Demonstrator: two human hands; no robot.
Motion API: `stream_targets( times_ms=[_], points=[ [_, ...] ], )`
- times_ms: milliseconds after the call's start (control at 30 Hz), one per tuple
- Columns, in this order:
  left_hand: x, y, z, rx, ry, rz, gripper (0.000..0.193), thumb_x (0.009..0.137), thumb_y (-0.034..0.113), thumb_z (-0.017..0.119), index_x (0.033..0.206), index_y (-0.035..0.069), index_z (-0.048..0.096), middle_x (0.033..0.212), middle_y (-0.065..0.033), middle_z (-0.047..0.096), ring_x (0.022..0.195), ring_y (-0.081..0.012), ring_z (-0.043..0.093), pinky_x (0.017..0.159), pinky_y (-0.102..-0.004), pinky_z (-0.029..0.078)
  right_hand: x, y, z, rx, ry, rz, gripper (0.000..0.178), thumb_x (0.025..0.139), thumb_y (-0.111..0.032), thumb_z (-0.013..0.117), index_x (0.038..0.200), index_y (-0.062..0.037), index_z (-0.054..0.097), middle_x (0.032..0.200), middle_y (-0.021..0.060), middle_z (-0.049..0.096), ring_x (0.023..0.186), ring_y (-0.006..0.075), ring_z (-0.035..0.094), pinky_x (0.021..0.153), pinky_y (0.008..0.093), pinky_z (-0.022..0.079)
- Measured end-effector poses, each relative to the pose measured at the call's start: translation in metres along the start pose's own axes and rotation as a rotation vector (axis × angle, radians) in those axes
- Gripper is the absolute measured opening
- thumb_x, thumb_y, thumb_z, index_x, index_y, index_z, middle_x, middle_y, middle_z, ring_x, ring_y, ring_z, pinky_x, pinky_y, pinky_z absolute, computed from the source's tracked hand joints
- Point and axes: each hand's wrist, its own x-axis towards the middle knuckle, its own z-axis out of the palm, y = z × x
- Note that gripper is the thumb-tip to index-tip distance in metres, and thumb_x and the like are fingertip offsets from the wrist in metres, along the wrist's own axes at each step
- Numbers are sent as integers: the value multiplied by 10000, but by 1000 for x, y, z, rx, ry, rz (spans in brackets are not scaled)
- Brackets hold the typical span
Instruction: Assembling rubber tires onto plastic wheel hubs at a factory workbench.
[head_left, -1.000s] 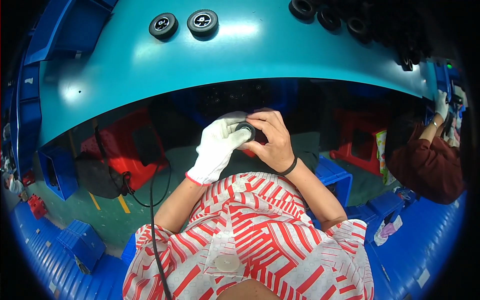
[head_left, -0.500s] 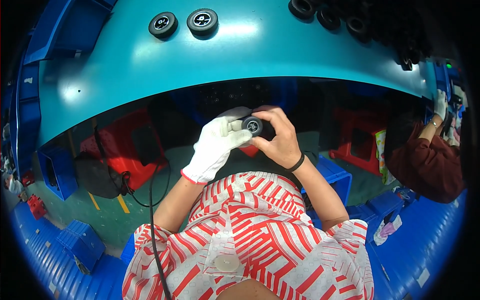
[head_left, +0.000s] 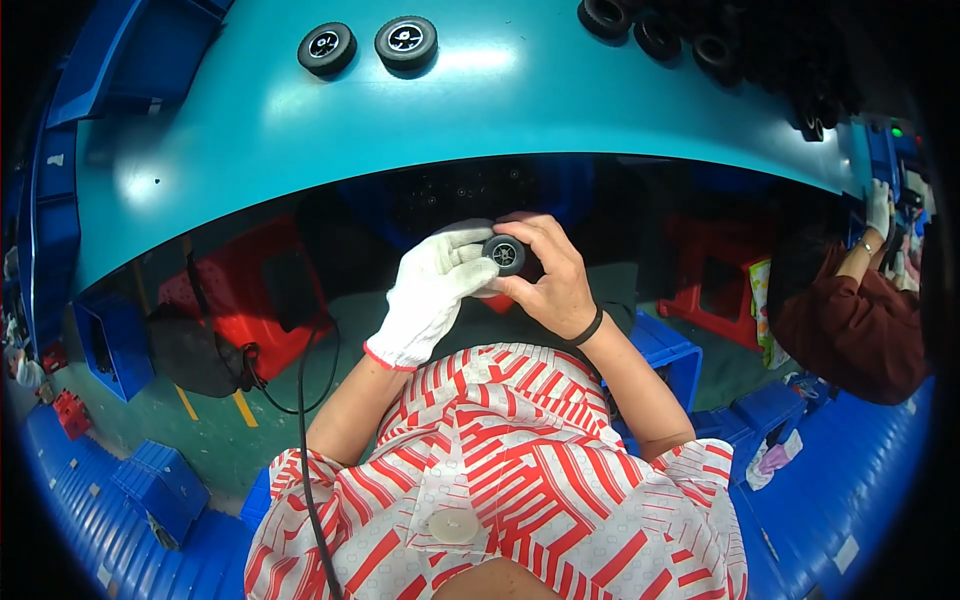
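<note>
1. Pinched between both hands, one small black wheel (head_left: 505, 255) sits before me, just below the table's near edge on my feed.
2. From the left, the gloved left hand (head_left: 428, 288) has its thumb and fingers closed on the wheel's left side.
3. I see the wheel's spoked face turned up toward my camera, so its axle line runs roughly at the lens; the outline is round, with no longer side that I can make out.
4. On the far side, the bare right hand (head_left: 556, 278) pinches too, fingers over the top right edge, thumb beneath; the wheel lies by its fingertips, clear of the palm.
5. Containers, left to right: a floor bin (head_left: 115, 345), blue, with dark contents I can't identify; a blue box (head_left: 150, 60) at the table's left end, its inside hidden from me; a dark blue tub (head_left: 575, 190) beneath the table edge, holding black pieces with small pale rings; and a blue crate (head_left: 672, 355) beside the right forearm, its contents mostly hidden.
</note>
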Motion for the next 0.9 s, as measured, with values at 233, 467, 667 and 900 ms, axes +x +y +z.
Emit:
stream_targets(
  times_ms=[233, 467, 667, 900],
  points=[
    [-10, 10, 12, 286, 143, 215, 433, 855, 52, 617, 1233, -94, 465, 949, -138, 658, 852, -161, 649, 778, -277, 528, -4, -10, -8, 627, -65, 502, 512, 762, -26, 697, 1236, 5, 507, 1113, 139, 579, 922, 224, 613, 795, 308, 506],
    [-3, 13, -4, 195, 263, 290, 245, 925, 134, 530, 1014, -93, 514, 906, -203, 639, 784, -255, 662, 700, -354, 562, -13, 7, -9, 1594, -289, 549, 470, 1001, -334, 372, 1293, 30, 435, 1190, 209, 559, 959, 221, 615, 790, 308, 524],
    [-3, 5, -8, 173, 255, 281, 263, 918, 120, 538, 1053, -104, 561, 875, -158, 659, 757, -192, 658, 714, -291, 538, -11, 1, -8, 1537, -299, 585, 546, 996, -364, 370, 1310, 81, 391, 1182, 235, 555, 921, 230, 618, 772, 322, 519],
    [-5, 7, -5, 196, 218, 296, 317, 912, 123, 550, 1135, -100, 519, 972, -180, 646, 842, -215, 654, 761, -309, 536, -7, 0, -8, 1467, -325, 562, 535, 989, -353, 400, 1312, 73, 395, 1186, 233, 552, 934, 225, 615, 783, 321, 517]
  ],
)
